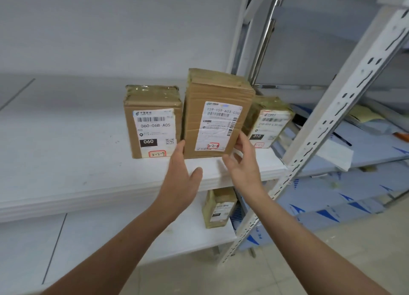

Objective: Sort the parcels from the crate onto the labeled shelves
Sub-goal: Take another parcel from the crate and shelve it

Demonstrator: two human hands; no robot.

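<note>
Both hands at parcel (pixel 217 117) standing on shelf (pixel 66 161).
Straight, closed fingers of left hand (pixel 181 177) touch its left edge; right hand (pixel 242 165) fingers loosely spread at right edge (contact unclear).

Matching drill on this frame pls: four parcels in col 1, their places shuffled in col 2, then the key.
Column 1
1. parcel marked 060
2. parcel marked 159-159
3. parcel marked 010
4. parcel with blurred label

Column 2
A. on the lower shelf
B. leftmost on the upper shelf
C. upright between the left hand and right hand
D. rightmost on the upper shelf, partly hidden behind a taller parcel

Pairs: 1-B, 2-C, 3-D, 4-A
</note>
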